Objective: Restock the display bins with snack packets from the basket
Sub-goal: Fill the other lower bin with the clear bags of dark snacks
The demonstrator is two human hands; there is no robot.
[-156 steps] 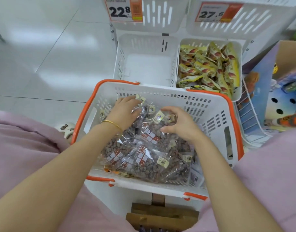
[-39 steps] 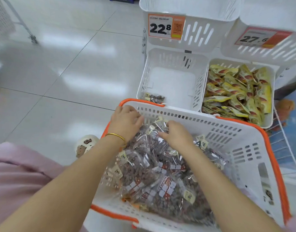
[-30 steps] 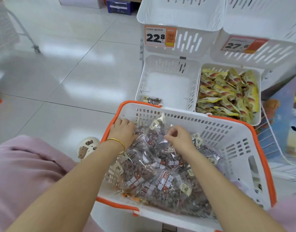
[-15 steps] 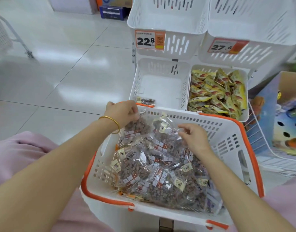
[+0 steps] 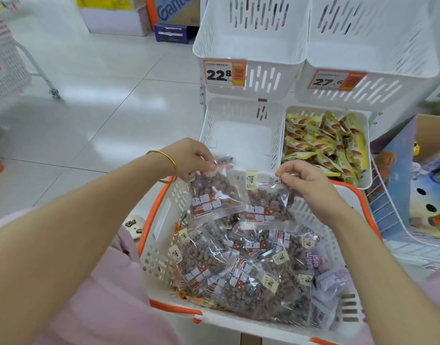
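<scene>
A white basket with an orange rim (image 5: 154,215) sits on my lap, full of clear packets of brown snacks (image 5: 239,275). My left hand (image 5: 189,155), with a gold bangle on the wrist, pinches the top of one clear snack packet (image 5: 211,192) lifted above the basket. My right hand (image 5: 306,183) pinches the top of a second clear packet (image 5: 271,205) beside it. Just beyond stands the lower left display bin (image 5: 239,130), with one small packet (image 5: 225,160) at its front edge.
The lower right bin (image 5: 366,170) holds yellow snack packets (image 5: 323,145). Two upper white bins carry price tags 22.8 (image 5: 224,73) and 27.6 (image 5: 336,80). A wire rack (image 5: 388,207) with toys stands right. Boxes (image 5: 174,18) and a trolley (image 5: 12,63) stand on the tiled floor to the left.
Both hands have risen out of the basket, each lifting a clear snack packet by its top toward the lower left bin. The view has tilted up.
</scene>
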